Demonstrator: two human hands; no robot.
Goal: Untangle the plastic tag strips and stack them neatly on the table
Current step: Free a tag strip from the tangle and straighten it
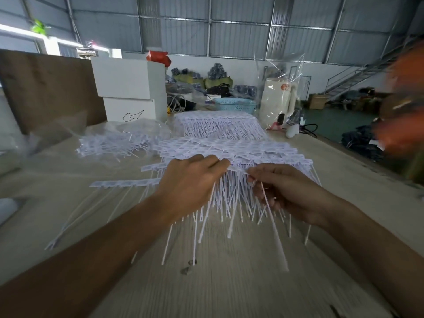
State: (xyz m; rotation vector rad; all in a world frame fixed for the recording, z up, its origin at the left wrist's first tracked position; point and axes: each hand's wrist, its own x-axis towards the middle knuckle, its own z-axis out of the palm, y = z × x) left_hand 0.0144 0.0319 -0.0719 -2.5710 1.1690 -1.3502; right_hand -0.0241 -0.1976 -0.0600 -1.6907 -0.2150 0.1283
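Note:
A heap of white plastic tag strips point(231, 150) lies in the middle of the wooden table point(229, 283), their long thin tails hanging toward me. My left hand point(190, 182) pinches the near edge of the heap's top strips. My right hand point(282, 191) is closed on a few thin tails just below that edge. One loose strip point(125, 183) lies flat to the left of my left hand. A neat stack of strips point(218, 125) sits further back, and a tangled bunch point(114, 143) lies at the back left under clear plastic.
White boxes point(128, 88) and a brown board point(46, 88) stand at the back left. A blue basket point(235, 106) and a cream-coloured appliance point(278, 102) in clear wrap stand behind the stacks. A blurred orange shape point(403, 99) fills the right edge.

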